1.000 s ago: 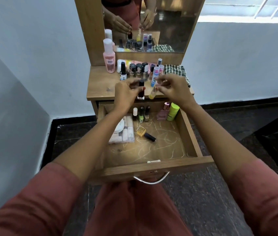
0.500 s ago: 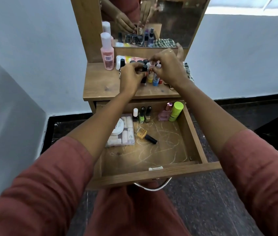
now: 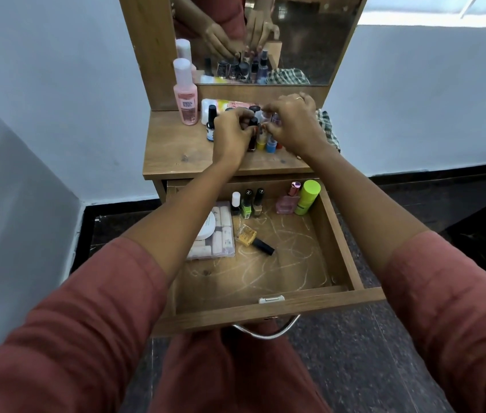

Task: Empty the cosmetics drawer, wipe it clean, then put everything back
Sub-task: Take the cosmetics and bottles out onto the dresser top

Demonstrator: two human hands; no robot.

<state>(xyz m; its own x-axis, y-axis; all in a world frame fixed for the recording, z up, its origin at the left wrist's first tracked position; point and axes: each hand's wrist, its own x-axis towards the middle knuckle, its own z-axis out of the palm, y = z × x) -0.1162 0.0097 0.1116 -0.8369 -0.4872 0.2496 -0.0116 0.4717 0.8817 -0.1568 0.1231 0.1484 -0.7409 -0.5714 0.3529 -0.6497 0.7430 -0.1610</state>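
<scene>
Two hands over desk (image 3: 176,150): left hand (image 3: 232,135) grips dark nail polish bottle (image 3: 252,143); right hand (image 3: 293,123) curled over yellow bottle (image 3: 261,145), grasp unclear. Drawer (image 3: 265,312) open below.

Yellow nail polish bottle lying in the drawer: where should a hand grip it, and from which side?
Probably pinch the black cap from above, across its width. The yellow nail polish bottle lies on its side, cap toward the bare middle of the drawer, while its body sits close to the palette.
</scene>
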